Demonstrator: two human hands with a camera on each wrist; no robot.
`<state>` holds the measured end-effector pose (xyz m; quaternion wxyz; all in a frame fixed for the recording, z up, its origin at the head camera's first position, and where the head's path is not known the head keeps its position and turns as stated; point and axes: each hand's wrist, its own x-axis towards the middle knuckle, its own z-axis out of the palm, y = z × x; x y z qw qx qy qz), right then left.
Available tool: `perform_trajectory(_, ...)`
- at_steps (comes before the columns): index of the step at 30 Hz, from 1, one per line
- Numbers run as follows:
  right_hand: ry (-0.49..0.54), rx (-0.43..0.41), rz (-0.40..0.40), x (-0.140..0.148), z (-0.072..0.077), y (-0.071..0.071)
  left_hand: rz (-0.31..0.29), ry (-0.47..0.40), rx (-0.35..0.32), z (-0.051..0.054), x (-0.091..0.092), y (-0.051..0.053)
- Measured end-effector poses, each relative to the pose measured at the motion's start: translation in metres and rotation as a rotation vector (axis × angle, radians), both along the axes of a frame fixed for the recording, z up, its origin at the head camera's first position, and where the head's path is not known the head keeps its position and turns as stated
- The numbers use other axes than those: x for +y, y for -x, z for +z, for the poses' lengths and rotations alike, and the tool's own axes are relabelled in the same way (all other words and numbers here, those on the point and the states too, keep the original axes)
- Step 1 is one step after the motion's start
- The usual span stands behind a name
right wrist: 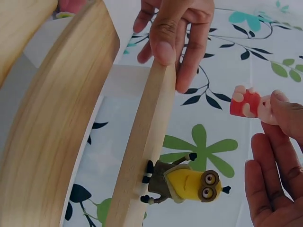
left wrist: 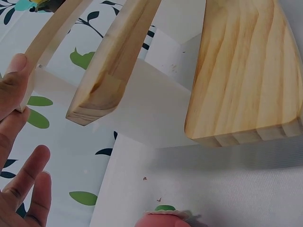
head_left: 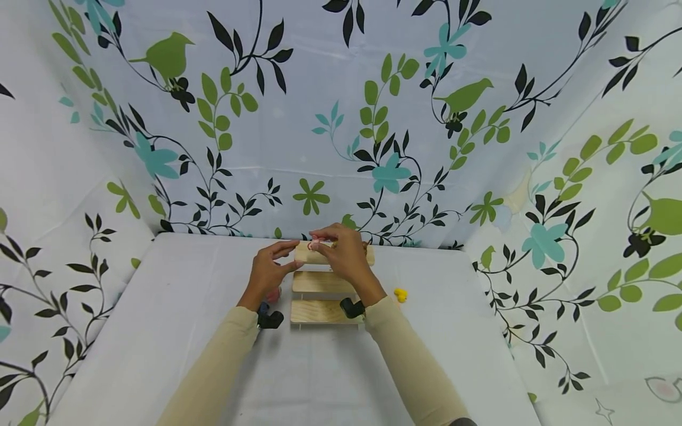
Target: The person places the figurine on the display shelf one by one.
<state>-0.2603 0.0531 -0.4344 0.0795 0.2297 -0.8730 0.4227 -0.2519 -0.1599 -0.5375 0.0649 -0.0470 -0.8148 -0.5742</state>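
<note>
A three-tier wooden display stand stands on the white table. My left hand (head_left: 264, 272) pinches the left end of its top shelf (head_left: 305, 255), thumb on one face and fingers on the other. Above that shelf, my right hand (head_left: 345, 255) pinches a small red and pink figurine (right wrist: 246, 101) between thumb and fingertips; it is held apart from the wood. Upright on the top shelf is a yellow minion figurine (right wrist: 189, 183) with goggles and a brown outfit. Below are the middle shelf (head_left: 319, 281) and the bottom shelf (head_left: 319, 312).
A pink figure (left wrist: 163, 219) with a green top sits on the table left of the stand. To the right lies a small yellow object (head_left: 401, 294), its kind unclear. Behind the table hangs a curtain (head_left: 311, 171) printed with leaves and birds.
</note>
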Motion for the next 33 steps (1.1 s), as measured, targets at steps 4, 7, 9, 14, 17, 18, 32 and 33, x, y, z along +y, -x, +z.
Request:
perform_trajectory(4, -0.061, -0.009, 0.008, -0.005, 0.0, 0.007, -0.003, -0.002, 0.007, -0.001, 0.0, 0.001)
perform_trajectory(7, -0.112, -0.007, 0.004, -0.009, 0.0, 0.012, -0.001, -0.004, 0.01, -0.002, 0.0, 0.001)
perform_trajectory(9, -0.145, 0.001, 0.0, -0.011, -0.001, 0.015, -0.001, -0.007, 0.008, -0.001, 0.0, 0.0)
perform_trajectory(14, -0.251, 0.046, -0.012, -0.017, -0.003, 0.02, -0.005, -0.002, 0.009, -0.001, 0.001, 0.001)
perform_trajectory(17, -0.308, 0.074, -0.021, -0.021, -0.005, 0.022, -0.002, 0.003, 0.01, -0.001, 0.002, 0.001)
perform_trajectory(18, -0.327, 0.083, -0.024, -0.022, -0.006, 0.022, -0.002, 0.004, 0.01, -0.001, 0.002, 0.001)
perform_trajectory(32, -0.456, 0.114, -0.037, -0.029, -0.017, 0.024, 0.009, 0.0, -0.012, 0.002, 0.002, -0.002)
perform_trajectory(33, -0.456, 0.115, -0.035, -0.03, -0.017, 0.024, 0.011, 0.003, -0.012, 0.002, 0.002, -0.002)
